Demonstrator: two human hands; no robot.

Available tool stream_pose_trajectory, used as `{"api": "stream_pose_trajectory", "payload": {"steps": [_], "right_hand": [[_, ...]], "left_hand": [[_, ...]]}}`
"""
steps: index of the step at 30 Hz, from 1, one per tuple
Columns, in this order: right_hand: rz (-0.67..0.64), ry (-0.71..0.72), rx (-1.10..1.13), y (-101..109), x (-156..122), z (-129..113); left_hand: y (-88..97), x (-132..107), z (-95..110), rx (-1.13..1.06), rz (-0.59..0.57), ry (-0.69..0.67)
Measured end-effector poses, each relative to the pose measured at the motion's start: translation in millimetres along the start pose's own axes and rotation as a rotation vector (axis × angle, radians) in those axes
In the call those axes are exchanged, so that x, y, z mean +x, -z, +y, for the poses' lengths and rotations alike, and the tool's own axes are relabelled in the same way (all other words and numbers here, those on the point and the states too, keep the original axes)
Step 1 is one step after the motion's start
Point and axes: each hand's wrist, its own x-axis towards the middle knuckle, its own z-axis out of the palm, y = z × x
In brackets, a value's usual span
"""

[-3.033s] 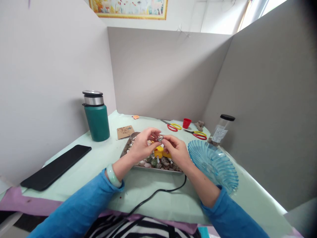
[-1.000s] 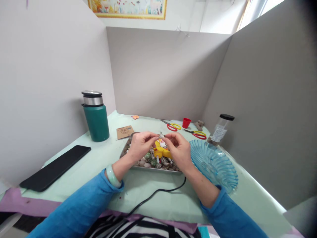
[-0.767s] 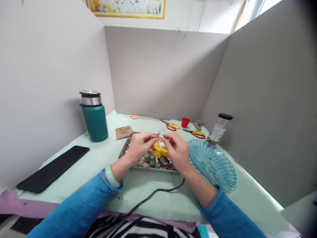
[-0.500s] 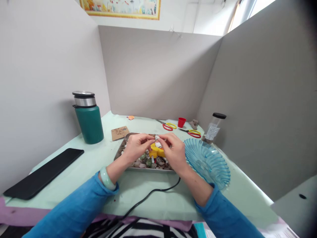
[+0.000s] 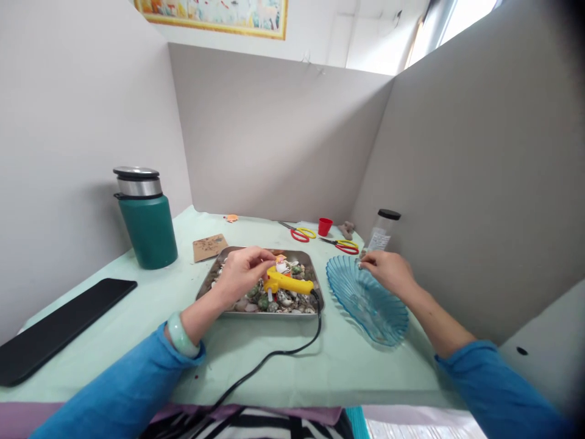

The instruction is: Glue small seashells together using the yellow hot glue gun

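Note:
My left hand point(image 5: 242, 274) is over the metal tray point(image 5: 256, 315), thumb and forefinger pinched together; what they hold, if anything, I cannot make out. In the tray lie many shells and stones point(image 5: 264, 302), with a yellow hot glue gun point(image 5: 289, 281) resting on top, close to my left fingertips. On the right, my right hand point(image 5: 388, 270) is over the far edge of the blue ribbed glass plate point(image 5: 372, 305). Its fingers are closed too, with a tiny pale bit at the tips, too small to name.
A black cord point(image 5: 274, 353) runs from the glue gun to the table's front edge. Behind are two pairs of scissors point(image 5: 301, 234), a red cup point(image 5: 325, 227) and a cardboard piece point(image 5: 209, 247). A green bottle point(image 5: 148, 231) stands left; a black-lidded jar point(image 5: 380, 235) stands behind the plate.
My hands have come apart from a small pale piece pinched between them above the tray. The right moved right to the blue plate; the left stayed over the tray.

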Motion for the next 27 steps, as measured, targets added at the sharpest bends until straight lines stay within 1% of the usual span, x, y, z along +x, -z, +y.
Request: {"api": "stream_pose_trajectory", "payload": {"steps": [2,5,8,11,13,15,17,19,21,23,24,26,27], "right_hand": [[-0.029,0.017,-0.071,-8.9,3.8,7.4],[-0.046,0.077,-0.134,-19.1,6.1,7.8],[-0.069,0.124,-0.178,-24.6,5.0,3.7],[-0.088,0.132,-0.226,-26.2,2.8,1.4],[-0.110,0.134,-0.242,-23.8,1.9,2.3],[-0.112,0.132,-0.243,-16.9,1.8,4.3],[-0.070,0.121,-0.221,-4.5,1.4,4.2],[0.001,0.137,-0.154,12.9,-0.5,-2.9],[0.085,0.219,-0.030,33.7,-5.1,-21.3],[0.166,0.371,0.153,55.1,-12.8,-52.7],[0.213,0.458,0.258,65.2,-17.7,-72.7],[0.275,0.623,0.449,82.7,-29.1,-118.8],[0.296,0.699,0.528,89.6,-35.3,-144.0]], "left_hand": [[0.8,0.0,3.3,-0.006,0.004,0.015],[2.3,0.6,6.6,-0.015,0.014,0.027],[3.4,0.7,8.6,-0.012,0.006,0.029],[3.6,-0.1,10.2,-0.016,-0.009,0.039],[3.1,-0.8,10.0,-0.016,-0.013,0.047],[2.9,-1.0,8.3,-0.010,-0.012,0.047],[4.3,0.0,5.8,-0.002,0.006,0.045],[8.5,2.8,4.0,0.031,0.045,0.045],[15.4,7.7,4.5,0.129,0.092,0.019],[23.0,14.8,7.5,0.313,0.107,-0.061],[26.1,19.2,9.6,0.409,0.079,-0.101],[28.6,30.8,13.3,0.565,-0.028,-0.155],[27.7,38.3,14.3,0.593,-0.064,-0.159]]}}
